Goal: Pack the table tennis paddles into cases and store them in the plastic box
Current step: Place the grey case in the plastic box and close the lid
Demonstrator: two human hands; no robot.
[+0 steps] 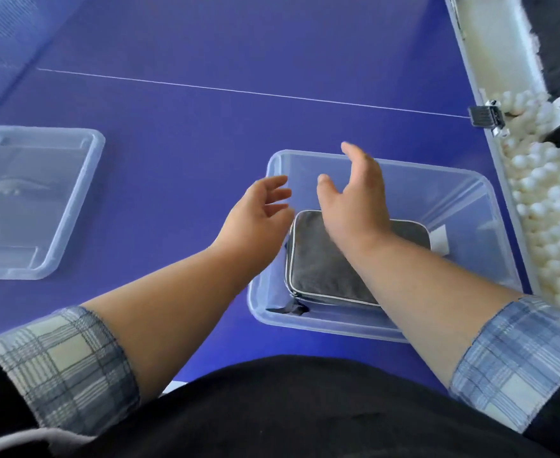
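Observation:
A clear plastic box point(463, 180) stands on the blue table tennis table, right of centre. Inside it lies a grey zipped paddle case point(325, 262) with pale piping, flat on the bottom. My left hand point(260, 211) hovers at the box's left rim, fingers relaxed and spread, holding nothing. My right hand point(354, 196) is raised above the box and the case, fingers straight and apart, also empty. My right forearm hides part of the case. No loose paddle is in view.
The box's clear lid point(74, 206) lies on the table at the left. A white line point(239, 90) crosses the table beyond the box. Along the right edge runs a trough with several white balls point(549, 206) and a black net clamp point(485, 115).

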